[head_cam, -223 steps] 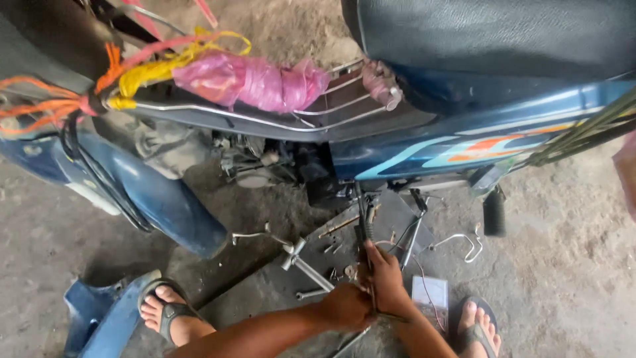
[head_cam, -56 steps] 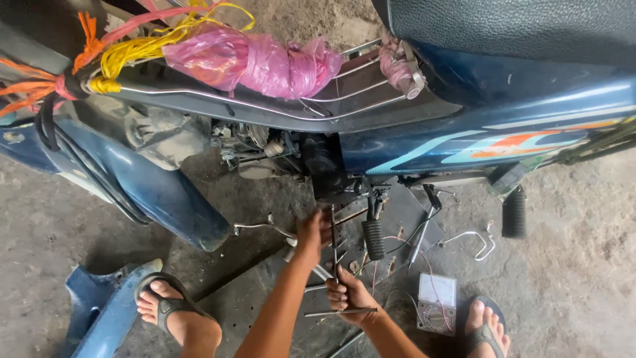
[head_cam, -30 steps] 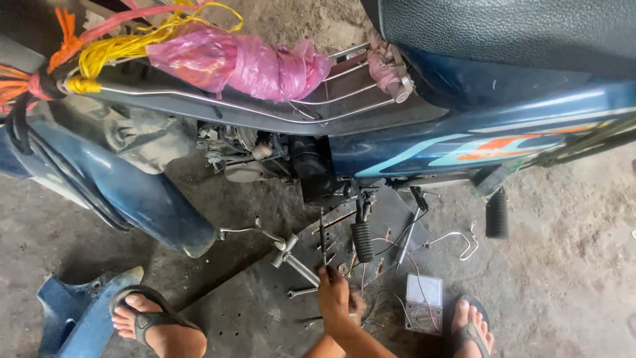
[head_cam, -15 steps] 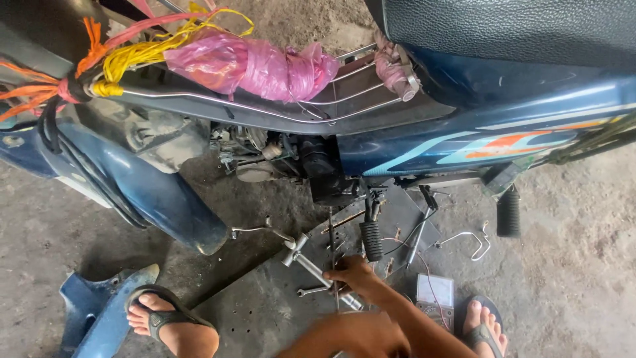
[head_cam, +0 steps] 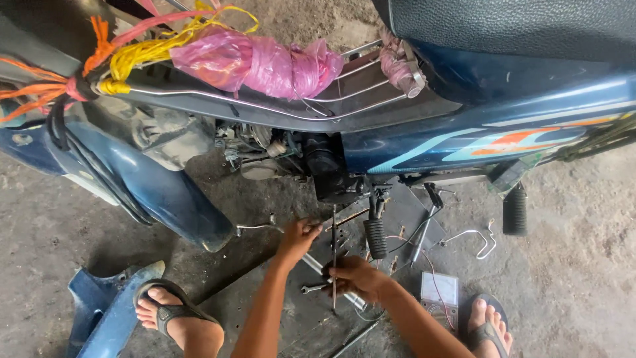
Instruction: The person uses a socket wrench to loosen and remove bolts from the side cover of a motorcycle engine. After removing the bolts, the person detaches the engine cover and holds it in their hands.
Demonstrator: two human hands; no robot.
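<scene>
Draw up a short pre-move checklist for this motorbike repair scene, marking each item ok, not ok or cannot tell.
1. Right hand has a firm grip on the thin rod: ok, fingers closed around it.
2. Left hand in position by the engine: ok, raised beside the rod's upper part.
3. Rod upright: ok.
4. Rod tip seated in engine: cannot tell.
5. Floor tools clear of feet: not ok, wrench and meter lie close to the right foot.

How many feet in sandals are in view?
2: one sandalled foot bottom left by the loose blue panel; the other foot bottom right beside the small meter.
</scene>
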